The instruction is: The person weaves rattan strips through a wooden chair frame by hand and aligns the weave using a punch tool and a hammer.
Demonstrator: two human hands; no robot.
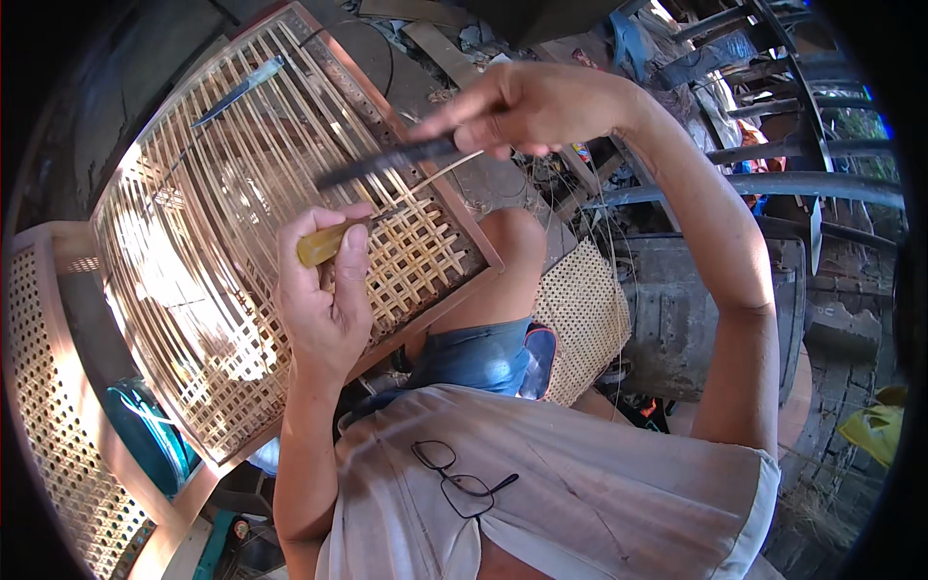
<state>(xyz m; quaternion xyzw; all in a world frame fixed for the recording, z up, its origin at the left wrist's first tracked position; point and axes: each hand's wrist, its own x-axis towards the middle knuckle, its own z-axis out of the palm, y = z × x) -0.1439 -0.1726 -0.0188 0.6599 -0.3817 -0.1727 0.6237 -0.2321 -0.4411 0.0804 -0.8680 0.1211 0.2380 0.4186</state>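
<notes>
A wooden frame [488,253] strung with pale cane strands rests on my knee, tilted toward me. Its lower right corner holds a woven lattice patch [416,256]. My left hand [324,295] grips a yellow-handled tool [324,244] whose tip points into the lattice. My right hand [527,101] is raised above the frame. It pinches a thin cane strip [445,169] and holds a dark flat blade-like tool [382,164] pointing left over the weave. A second slim metal tool [237,92] lies on the strands near the frame's top.
A finished cane panel chair back [48,387] stands at the left, another woven cane piece [585,319] by my knee. Glasses [464,478] hang on my shirt. Metal bars [773,184], a grey block [677,309], and scrap wood crowd the right and far side.
</notes>
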